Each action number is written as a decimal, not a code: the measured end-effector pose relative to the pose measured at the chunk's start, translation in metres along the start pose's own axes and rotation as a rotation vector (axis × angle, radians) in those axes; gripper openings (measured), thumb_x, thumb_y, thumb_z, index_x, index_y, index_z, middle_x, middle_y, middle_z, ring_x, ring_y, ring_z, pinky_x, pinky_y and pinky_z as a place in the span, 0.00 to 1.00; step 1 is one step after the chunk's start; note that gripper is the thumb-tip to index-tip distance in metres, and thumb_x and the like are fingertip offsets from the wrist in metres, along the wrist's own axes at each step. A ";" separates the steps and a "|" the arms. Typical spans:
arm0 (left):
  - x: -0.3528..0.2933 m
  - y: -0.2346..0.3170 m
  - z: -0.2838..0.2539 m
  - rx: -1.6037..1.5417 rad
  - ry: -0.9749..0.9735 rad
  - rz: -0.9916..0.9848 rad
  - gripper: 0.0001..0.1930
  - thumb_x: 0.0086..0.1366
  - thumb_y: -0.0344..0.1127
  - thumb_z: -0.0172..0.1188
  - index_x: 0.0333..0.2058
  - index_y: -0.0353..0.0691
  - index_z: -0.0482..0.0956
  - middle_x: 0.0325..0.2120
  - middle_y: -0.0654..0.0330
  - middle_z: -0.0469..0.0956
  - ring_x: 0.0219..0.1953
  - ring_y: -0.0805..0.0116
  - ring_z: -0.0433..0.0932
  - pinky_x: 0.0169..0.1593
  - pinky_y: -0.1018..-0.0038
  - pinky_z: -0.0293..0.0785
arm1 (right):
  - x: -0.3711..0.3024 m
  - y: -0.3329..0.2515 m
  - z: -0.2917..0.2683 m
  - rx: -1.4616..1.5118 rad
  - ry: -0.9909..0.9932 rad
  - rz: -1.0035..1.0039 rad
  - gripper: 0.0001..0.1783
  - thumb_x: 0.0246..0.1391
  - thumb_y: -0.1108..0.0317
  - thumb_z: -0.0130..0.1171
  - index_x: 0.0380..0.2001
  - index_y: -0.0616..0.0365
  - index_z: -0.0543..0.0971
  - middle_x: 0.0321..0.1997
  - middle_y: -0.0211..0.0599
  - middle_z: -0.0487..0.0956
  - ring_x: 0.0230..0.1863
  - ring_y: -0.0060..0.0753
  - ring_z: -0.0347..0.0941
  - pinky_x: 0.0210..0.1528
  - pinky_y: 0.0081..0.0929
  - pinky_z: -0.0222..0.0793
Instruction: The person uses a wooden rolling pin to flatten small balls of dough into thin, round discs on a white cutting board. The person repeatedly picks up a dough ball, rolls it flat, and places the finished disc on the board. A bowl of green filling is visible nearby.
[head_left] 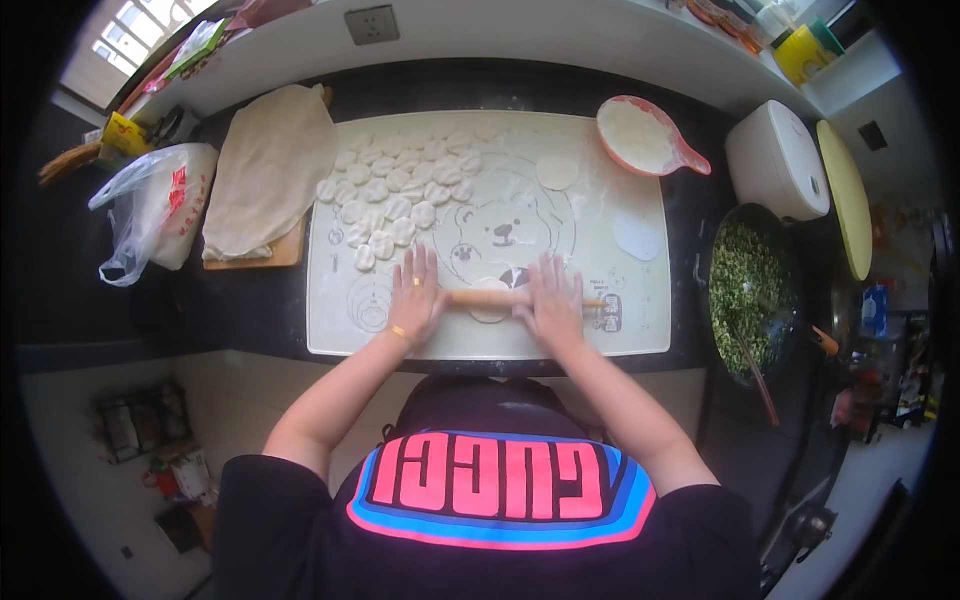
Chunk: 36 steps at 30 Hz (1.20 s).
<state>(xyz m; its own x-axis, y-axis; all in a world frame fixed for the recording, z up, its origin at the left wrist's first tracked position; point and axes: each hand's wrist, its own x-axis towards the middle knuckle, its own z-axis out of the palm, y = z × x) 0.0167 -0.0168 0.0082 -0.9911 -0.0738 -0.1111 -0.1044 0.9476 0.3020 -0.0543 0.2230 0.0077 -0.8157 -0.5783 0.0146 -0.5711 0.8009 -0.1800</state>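
A wooden rolling pin (pixel 487 298) lies crosswise near the front of a pale printed kneading mat (pixel 585 205). My left hand (pixel 416 297) rests on its left part, fingers stretched out and pointing away from me. On the right part lies my right hand (pixel 553 303), its fingers likewise extended and spread. Under the pin, between my hands, a small round dough wrapper (pixel 489 315) shows in part. Several flattened dough pieces (pixel 398 181) cover the mat's far left. Farther right lie a thin round wrapper (pixel 557 172) and a whitish flat round (pixel 637 238).
A pink bowl of flour (pixel 640 135) stands at the mat's far right corner. To the right are a white lidded appliance (pixel 778 160) and a pan of chopped green filling (pixel 748 300). Cloth (pixel 268 170) covers a wooden board (pixel 288 248) on the left, beside a plastic bag (pixel 165 205).
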 end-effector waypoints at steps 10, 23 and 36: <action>-0.042 0.011 -0.004 -0.037 -0.160 0.172 0.38 0.61 0.46 0.50 0.62 0.30 0.45 0.64 0.42 0.41 0.66 0.43 0.39 0.64 0.49 0.36 | -0.079 0.007 -0.010 0.209 -0.013 -0.048 0.35 0.46 0.59 0.60 0.58 0.51 0.61 0.68 0.41 0.52 0.68 0.41 0.46 0.65 0.52 0.36; 0.051 0.064 0.000 -0.320 -0.358 -0.047 0.26 0.45 0.37 0.67 0.42 0.37 0.68 0.37 0.47 0.72 0.43 0.47 0.70 0.46 0.62 0.68 | -0.091 0.016 -0.001 0.229 0.155 -0.105 0.23 0.43 0.71 0.60 0.45 0.52 0.68 0.56 0.37 0.65 0.61 0.39 0.59 0.62 0.50 0.43; 0.032 0.025 0.007 0.130 0.224 -0.040 0.36 0.60 0.50 0.50 0.64 0.44 0.49 0.65 0.47 0.42 0.66 0.46 0.41 0.64 0.49 0.39 | -0.010 0.015 -0.012 0.037 0.069 0.147 0.36 0.52 0.54 0.52 0.60 0.58 0.57 0.68 0.48 0.49 0.70 0.44 0.42 0.65 0.55 0.33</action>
<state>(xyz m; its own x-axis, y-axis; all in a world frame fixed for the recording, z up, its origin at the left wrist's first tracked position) -0.0175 0.0071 0.0055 -0.9815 -0.1655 0.0963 -0.1469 0.9734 0.1756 -0.0559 0.2422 0.0163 -0.8951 -0.4427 0.0530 -0.4428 0.8688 -0.2215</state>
